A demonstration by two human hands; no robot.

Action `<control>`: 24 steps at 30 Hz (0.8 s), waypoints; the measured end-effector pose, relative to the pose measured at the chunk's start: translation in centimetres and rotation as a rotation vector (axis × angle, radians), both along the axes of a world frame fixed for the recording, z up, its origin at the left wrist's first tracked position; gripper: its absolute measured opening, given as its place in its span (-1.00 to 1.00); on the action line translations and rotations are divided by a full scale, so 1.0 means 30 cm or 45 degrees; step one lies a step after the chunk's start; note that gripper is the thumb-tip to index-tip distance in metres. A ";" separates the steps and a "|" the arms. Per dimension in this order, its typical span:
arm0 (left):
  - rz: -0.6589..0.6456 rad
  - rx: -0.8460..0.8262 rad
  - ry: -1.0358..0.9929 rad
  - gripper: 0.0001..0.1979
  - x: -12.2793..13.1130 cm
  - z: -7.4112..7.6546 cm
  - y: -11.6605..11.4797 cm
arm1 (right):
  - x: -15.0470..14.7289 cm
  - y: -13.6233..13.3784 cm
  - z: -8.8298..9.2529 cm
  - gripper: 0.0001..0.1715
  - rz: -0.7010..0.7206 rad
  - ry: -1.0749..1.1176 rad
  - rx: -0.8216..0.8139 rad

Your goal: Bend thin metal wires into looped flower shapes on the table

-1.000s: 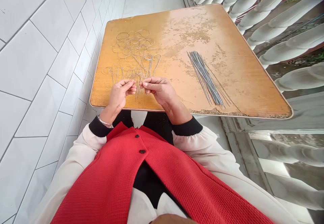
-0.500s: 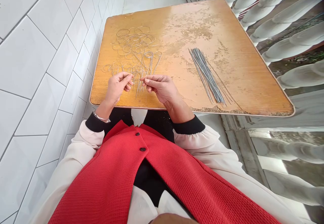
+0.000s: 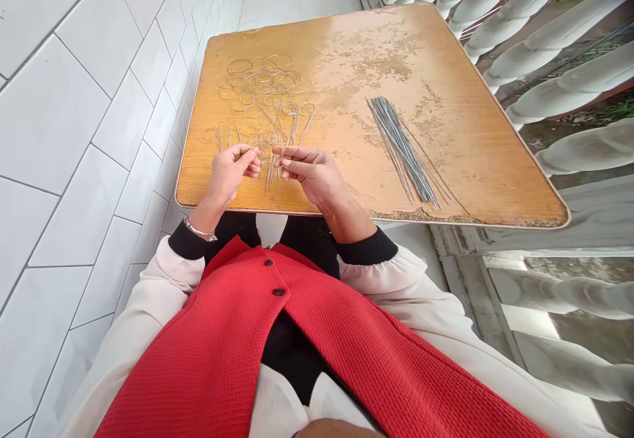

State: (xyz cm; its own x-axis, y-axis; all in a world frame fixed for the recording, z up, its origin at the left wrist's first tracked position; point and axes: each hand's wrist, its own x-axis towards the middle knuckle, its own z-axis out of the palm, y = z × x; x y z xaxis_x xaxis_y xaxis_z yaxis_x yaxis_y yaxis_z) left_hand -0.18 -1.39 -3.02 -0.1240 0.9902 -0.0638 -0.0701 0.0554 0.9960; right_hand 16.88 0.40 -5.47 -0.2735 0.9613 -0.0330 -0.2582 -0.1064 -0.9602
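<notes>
Near the table's front edge, my left hand (image 3: 236, 168) is closed in a pinch, thumb against the index finger, on what looks like a thin wire. My right hand (image 3: 313, 170) faces it across a small gap, its thumb and fingers pinching the same kind of thin wire; the strand is hard to separate from the wires behind. Beneath and just beyond the fingertips lie several bent wires with looped ends (image 3: 296, 124). Farther back is a loose tangle of thin wire rings (image 3: 267, 81).
A bundle of straight grey wires (image 3: 402, 150) lies on the right half of the worn wooden table (image 3: 475, 154), a few strands apart from it. A white tiled wall (image 3: 74, 121) runs along the left. White balusters (image 3: 545, 94) stand along the right.
My right hand's fingers have shifted slightly, the index finger reaching a little farther left over the thumb. My left hand stays nearly in place. The view has turned slightly.
</notes>
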 end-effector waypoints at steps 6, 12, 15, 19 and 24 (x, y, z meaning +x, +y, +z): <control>0.035 0.045 -0.032 -0.80 0.012 -0.010 -0.008 | -0.011 -0.010 0.008 -0.67 -0.070 -0.051 0.032; 0.056 0.019 -0.074 -0.84 0.038 -0.028 -0.017 | -0.025 -0.013 0.003 -0.80 -0.164 -0.117 0.074; 0.085 -0.021 -0.142 -0.83 0.051 -0.031 -0.023 | -0.031 -0.015 -0.002 -0.82 -0.181 -0.117 0.105; 0.043 -0.059 -0.202 -0.84 0.049 -0.035 -0.030 | -0.031 -0.017 -0.010 -0.84 -0.193 -0.085 0.130; -0.070 -0.051 -0.086 -0.88 0.006 -0.034 -0.023 | -0.014 -0.011 -0.007 -0.85 -0.202 -0.073 0.084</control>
